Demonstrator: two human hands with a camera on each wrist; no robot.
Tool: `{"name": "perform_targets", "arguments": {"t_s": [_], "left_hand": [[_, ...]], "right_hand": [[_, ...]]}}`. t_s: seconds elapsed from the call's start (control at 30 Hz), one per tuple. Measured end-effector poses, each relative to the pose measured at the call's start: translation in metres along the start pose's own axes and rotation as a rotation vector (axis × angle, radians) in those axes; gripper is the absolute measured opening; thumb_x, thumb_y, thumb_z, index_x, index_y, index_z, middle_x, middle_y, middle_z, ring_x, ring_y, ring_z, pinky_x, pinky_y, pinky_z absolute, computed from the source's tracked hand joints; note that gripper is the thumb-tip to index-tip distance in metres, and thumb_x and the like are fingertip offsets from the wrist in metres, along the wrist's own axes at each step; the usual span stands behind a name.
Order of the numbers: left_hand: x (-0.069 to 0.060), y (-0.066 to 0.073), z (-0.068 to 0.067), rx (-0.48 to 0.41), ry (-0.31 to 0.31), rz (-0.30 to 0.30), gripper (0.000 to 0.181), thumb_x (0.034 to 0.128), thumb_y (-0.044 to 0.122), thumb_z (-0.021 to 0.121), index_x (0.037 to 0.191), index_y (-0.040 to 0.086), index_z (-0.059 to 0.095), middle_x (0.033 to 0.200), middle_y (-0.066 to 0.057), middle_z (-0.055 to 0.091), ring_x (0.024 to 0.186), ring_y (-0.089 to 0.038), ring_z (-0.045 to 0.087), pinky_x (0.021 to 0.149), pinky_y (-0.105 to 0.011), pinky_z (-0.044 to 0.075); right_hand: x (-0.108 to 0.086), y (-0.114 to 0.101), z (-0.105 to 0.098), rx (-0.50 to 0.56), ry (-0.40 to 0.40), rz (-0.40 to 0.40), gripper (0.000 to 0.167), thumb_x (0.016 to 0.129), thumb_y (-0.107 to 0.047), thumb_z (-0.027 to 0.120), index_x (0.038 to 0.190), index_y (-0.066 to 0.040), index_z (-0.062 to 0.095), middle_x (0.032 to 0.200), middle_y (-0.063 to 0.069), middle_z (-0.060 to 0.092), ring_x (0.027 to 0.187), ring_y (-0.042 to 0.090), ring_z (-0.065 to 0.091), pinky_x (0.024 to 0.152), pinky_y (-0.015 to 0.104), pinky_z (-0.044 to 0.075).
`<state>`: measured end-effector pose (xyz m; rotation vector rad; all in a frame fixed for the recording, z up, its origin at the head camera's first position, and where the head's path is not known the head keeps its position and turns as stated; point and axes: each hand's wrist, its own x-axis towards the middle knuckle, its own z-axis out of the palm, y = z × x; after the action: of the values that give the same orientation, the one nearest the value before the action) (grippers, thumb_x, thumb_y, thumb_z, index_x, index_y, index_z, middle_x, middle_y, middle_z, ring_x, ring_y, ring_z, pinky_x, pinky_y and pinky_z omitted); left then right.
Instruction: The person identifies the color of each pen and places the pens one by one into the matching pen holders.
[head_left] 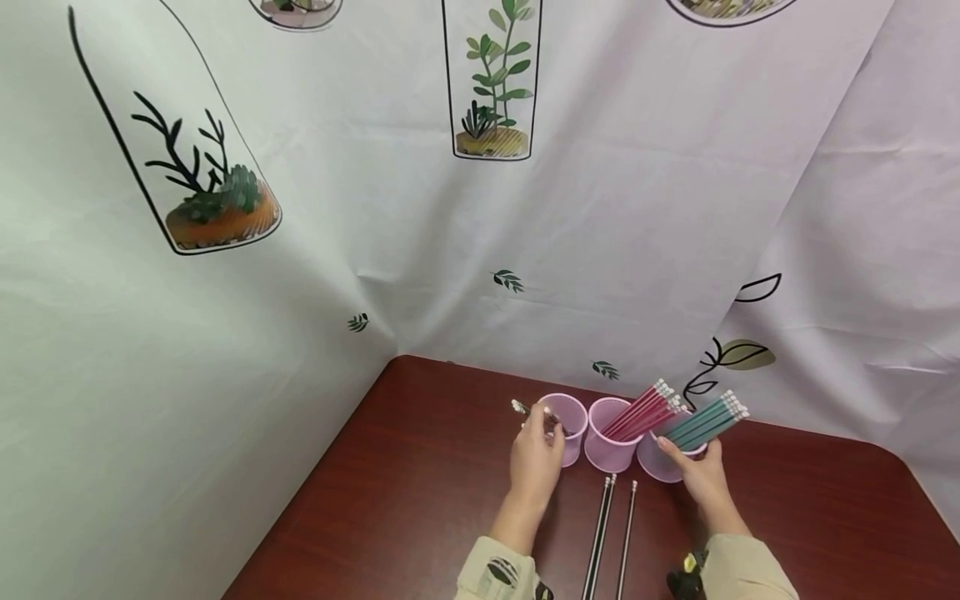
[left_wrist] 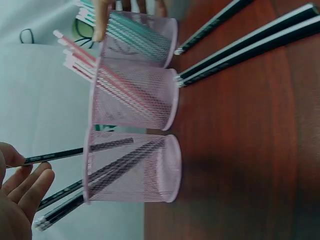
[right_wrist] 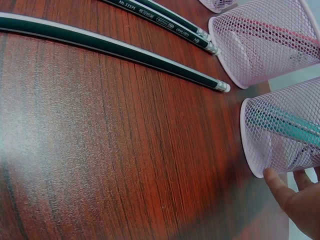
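Note:
My left hand [head_left: 535, 458] pinches a black pencil [left_wrist: 55, 156] between thumb and fingers, its lower end inside the left pink mesh pencil cup [head_left: 572, 451]. Other black pencils [left_wrist: 61, 196] lean in that cup, their white eraser ends past the rim. My right hand [head_left: 707, 483] holds the right pink mesh pencil cup [head_left: 660, 463], thumb near the rim and fingers on its outer side. Teal pencils [head_left: 705, 423] lean to the right in it. Between the two stands the middle pencil cup [head_left: 609, 455] with pinkish-red pencils [head_left: 639, 417].
On the brown table [head_left: 390, 492], two black pencils [head_left: 598, 537] lie side by side, and a single black pencil [head_left: 627, 537] lies to their right. Behind the cups hangs a white cloth [head_left: 420, 250] printed with plants.

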<state>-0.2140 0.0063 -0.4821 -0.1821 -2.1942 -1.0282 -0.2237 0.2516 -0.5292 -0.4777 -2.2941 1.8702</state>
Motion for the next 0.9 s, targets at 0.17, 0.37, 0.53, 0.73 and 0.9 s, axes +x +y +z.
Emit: {"name": "perform_targets", "arguments": {"t_s": [0.17,0.37,0.53,0.73,0.9], "left_hand": [[-0.008,-0.005,0.006,0.054,0.003,-0.004,0.016,0.0797,0.011,0.068,0.092,0.011,0.058,0.077,-0.005,0.069,0.066,-0.021,0.067,0.052,-0.035,0.051],[-0.012,-0.015,0.011,0.119,0.013,-0.041,0.012,0.0820,0.019,0.067,0.091,0.011,0.066,0.074,-0.006,0.069,0.062,-0.025,0.066,0.049,-0.036,0.048],[-0.011,-0.021,0.010,0.146,0.022,-0.090,0.014,0.0820,0.024,0.065,0.086,0.011,0.066,0.067,-0.006,0.067,0.057,-0.028,0.064,0.045,-0.036,0.045],[-0.015,-0.023,0.008,0.213,-0.160,-0.154,0.029,0.0830,0.031,0.063,0.058,0.017,0.057,0.053,-0.003,0.058,0.051,-0.027,0.059,0.041,-0.035,0.039],[-0.032,-0.017,0.017,0.320,-0.505,-0.087,0.027,0.0799,0.036,0.065,0.057,0.021,0.063,0.060,0.001,0.063,0.056,-0.019,0.060,0.045,-0.029,0.041]], "right_hand": [[-0.003,-0.006,0.000,-0.004,-0.005,0.023,0.095,0.085,-0.028,0.067,0.145,-0.001,-0.002,0.144,0.030,0.014,0.134,0.039,0.015,0.111,0.048,0.011],[-0.001,-0.004,0.001,0.028,0.011,-0.010,0.093,0.084,-0.026,0.068,0.145,0.001,0.002,0.143,0.031,0.017,0.133,0.039,0.017,0.110,0.047,0.012],[-0.003,-0.003,0.001,0.008,0.022,-0.010,0.094,0.084,-0.032,0.068,0.144,0.001,0.003,0.141,0.032,0.019,0.131,0.041,0.021,0.110,0.049,0.015],[0.002,0.004,0.001,0.012,0.016,-0.005,0.098,0.082,-0.036,0.069,0.143,0.001,0.002,0.141,0.032,0.019,0.130,0.043,0.022,0.109,0.051,0.016],[0.015,0.019,0.000,0.015,0.010,0.003,0.103,0.080,-0.040,0.070,0.144,-0.001,0.000,0.144,0.030,0.017,0.132,0.041,0.019,0.109,0.051,0.015]]}}
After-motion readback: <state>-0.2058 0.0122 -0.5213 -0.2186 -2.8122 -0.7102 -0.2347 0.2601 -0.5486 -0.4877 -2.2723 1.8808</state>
